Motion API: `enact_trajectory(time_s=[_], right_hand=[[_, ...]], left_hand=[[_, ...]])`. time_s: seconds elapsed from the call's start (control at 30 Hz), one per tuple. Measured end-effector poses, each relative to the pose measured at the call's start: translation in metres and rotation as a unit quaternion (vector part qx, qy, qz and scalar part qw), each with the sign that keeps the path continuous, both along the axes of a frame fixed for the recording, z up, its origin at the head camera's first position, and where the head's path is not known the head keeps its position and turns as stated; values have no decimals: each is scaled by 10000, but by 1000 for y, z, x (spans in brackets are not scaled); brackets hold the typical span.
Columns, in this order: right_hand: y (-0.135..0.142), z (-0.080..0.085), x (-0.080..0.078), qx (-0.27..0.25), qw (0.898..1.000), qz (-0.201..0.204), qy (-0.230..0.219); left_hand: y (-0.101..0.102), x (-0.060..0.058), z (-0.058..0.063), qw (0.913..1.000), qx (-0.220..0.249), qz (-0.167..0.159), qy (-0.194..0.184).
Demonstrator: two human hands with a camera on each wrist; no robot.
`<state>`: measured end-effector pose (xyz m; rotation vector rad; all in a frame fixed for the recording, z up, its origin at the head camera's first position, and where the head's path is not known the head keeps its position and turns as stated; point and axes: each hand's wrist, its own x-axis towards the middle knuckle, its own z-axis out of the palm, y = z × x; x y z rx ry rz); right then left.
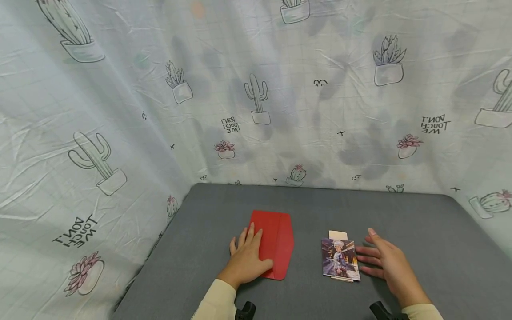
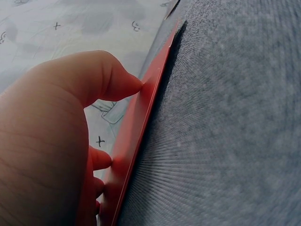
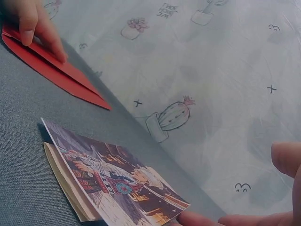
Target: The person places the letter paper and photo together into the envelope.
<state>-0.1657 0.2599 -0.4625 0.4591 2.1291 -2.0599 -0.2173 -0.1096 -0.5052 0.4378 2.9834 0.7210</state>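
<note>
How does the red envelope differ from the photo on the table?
The red envelope is plain red, while the photo shows a figure in a white hat against a dark scene. The envelope is larger than the photo. The left hand rests on the envelope; the photo lies on a cream-coloured piece, with no hand on top. Both are flat and thin.

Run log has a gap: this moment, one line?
left hand: touching red envelope | right hand: beside photo | photo: atop beige piece
</note>
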Motion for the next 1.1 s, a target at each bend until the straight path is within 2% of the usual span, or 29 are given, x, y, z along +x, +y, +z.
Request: enact_trajectory(time_s=[0.57, 1.1], right_hand=[[-1, -3, -3, -276, 9992, 265, 138], [-2, -21, -3, -586, 9951, 605, 526]], left_hand=[[2, 1, 2, 10000, -86, 28, 28], [0, 0, 0, 10000, -86, -19, 14]])
